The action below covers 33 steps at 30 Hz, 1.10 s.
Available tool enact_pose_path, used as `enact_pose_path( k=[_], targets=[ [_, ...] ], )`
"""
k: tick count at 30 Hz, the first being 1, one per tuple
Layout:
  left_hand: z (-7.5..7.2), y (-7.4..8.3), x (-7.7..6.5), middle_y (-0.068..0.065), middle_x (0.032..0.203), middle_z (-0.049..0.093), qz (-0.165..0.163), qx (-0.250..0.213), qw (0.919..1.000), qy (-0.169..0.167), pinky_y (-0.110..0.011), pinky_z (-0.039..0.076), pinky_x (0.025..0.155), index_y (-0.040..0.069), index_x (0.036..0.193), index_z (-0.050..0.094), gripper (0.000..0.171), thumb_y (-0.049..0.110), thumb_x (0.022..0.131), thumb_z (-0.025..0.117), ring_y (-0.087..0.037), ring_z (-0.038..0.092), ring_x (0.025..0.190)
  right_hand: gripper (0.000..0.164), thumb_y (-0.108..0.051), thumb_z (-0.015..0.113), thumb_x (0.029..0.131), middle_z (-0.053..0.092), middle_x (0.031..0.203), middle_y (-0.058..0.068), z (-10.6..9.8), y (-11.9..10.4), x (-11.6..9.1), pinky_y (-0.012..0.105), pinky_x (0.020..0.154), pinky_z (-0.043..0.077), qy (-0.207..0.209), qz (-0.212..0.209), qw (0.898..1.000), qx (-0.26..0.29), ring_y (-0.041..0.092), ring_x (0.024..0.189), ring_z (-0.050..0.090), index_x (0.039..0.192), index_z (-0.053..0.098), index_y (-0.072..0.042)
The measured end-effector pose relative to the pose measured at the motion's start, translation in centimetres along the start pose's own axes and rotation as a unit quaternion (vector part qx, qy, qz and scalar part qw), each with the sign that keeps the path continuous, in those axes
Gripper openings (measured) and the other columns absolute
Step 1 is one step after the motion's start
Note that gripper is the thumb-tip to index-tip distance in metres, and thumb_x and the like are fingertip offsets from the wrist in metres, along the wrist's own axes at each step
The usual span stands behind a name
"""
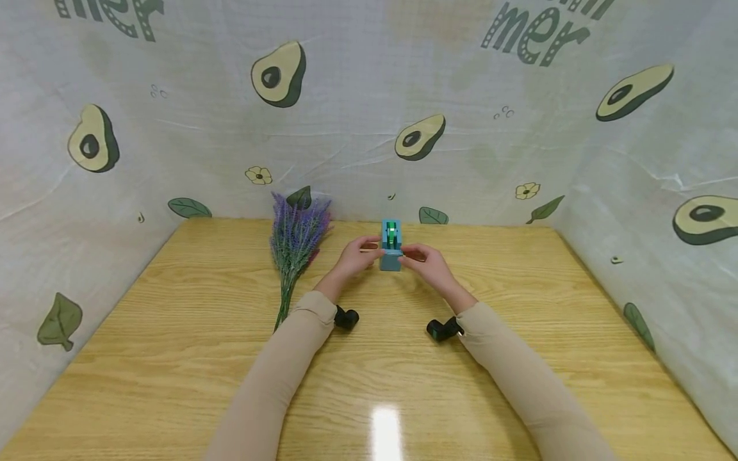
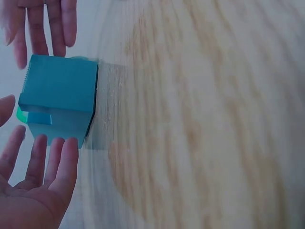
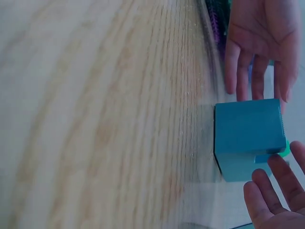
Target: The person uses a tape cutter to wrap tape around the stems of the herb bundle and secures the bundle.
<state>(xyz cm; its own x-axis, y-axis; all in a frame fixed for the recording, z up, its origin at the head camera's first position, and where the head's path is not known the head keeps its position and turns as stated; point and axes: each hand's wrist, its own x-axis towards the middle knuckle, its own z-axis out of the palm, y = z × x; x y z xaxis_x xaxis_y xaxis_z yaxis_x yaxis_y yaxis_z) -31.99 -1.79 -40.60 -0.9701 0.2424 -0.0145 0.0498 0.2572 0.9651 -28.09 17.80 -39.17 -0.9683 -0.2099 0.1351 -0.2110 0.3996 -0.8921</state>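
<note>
A teal tape dispenser (image 1: 391,259) with a green tape roll (image 1: 392,234) in its top stands upright towards the back of the table. On its left side is my left hand (image 1: 356,257), fingers extended and loosely bent, the tips at or very near the dispenser's wall. My right hand (image 1: 428,266) mirrors it on the right side. In the left wrist view the left hand (image 2: 45,186) has its fingertips close to the dispenser (image 2: 59,83). The right wrist view has the right hand (image 3: 281,200) beside the dispenser (image 3: 248,126). Whether the fingertips touch is hard to tell.
A bunch of purple artificial lavender (image 1: 296,237) lies on the wooden table (image 1: 202,301), left of the dispenser. Behind the table hangs an avocado-print cloth (image 1: 346,128), which also covers both sides. Each wrist wears a small black camera (image 1: 442,330).
</note>
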Motion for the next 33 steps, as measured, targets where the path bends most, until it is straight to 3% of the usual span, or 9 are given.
enact_pose_path(
  k=[16,22,33],
  targets=[
    [0.5,-0.3,0.3,-0.014,0.128,0.048,0.003,-0.054,0.9982,-0.028,-0.035,0.050,0.084,0.012,0.134,0.050,0.042,0.014,0.093,0.059,-0.028,0.053,0.111,0.035,-0.025,0.061,0.092,0.059,0.119,0.015,0.9,0.6,1.8,0.040,0.090,0.044,0.006,0.032,0.999,-0.001,0.027,0.108,0.054,0.117,0.063,0.000],
    [0.6,-0.3,0.2,-0.014,0.127,0.049,0.002,-0.055,0.9982,-0.026,-0.034,0.050,0.084,0.014,0.134,0.051,0.041,0.013,0.093,0.058,-0.028,0.053,0.111,0.035,-0.027,0.059,0.093,0.062,0.113,0.015,1.3,0.6,2.5,0.038,0.086,0.045,0.016,0.044,0.999,-0.008,0.026,0.104,0.055,0.111,0.065,0.003],
    [0.9,-0.1,0.0,-0.015,0.124,0.050,0.003,-0.060,0.9982,-0.008,-0.035,0.050,0.083,0.011,0.133,0.052,0.041,0.010,0.092,0.059,-0.029,0.055,0.108,0.027,-0.018,0.063,0.091,0.064,0.111,0.016,1.9,-0.1,2.9,0.038,0.092,0.043,0.053,0.070,0.996,0.000,0.026,0.109,0.054,0.108,0.068,0.002]
  ],
)
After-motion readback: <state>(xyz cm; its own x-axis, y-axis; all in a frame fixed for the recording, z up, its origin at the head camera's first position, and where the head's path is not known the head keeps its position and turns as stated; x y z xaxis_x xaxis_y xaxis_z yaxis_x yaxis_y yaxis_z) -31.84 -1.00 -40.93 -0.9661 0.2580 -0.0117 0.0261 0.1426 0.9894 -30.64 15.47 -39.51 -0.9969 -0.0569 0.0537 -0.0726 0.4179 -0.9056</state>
